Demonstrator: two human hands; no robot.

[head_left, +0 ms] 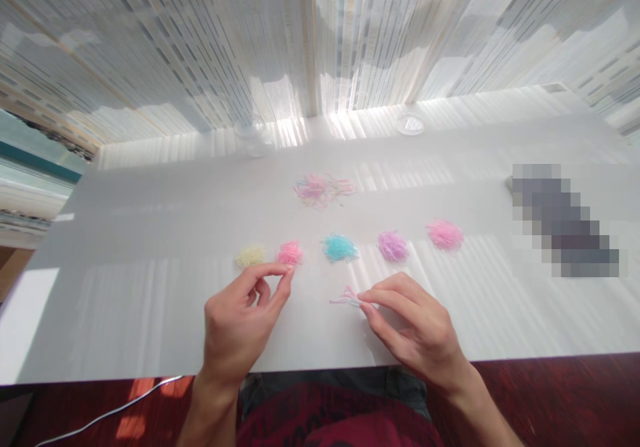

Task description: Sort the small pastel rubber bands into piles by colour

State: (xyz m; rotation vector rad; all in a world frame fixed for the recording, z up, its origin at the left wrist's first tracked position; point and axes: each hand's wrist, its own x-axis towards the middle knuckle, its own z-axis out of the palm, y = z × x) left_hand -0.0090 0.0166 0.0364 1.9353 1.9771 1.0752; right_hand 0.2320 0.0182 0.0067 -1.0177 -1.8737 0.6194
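My left hand (250,307) is closed in a pinch at the near edge of a bright pink pile (290,252) of thin strips. Whatever lies between those fingertips is too small to make out. With thumb and forefinger, my right hand (413,327) grips a small bunch of thin pastel strips (345,296), whose pink and whitish ends fan out to the left. Beyond the hands lie a yellow pile (250,256), a turquoise pile (340,248), a purple pile (393,246) and a light pink pile (445,234). Farther back sits a mixed-colour pile (323,188).
Everything rests on a white table (150,234). Two round clear lids or dishes, one of them a clear disc (411,124), are at the back by the striped curtain (280,40). A blurred-out dark object (563,220) lies on the right. A white cable (115,410) crosses the floor.
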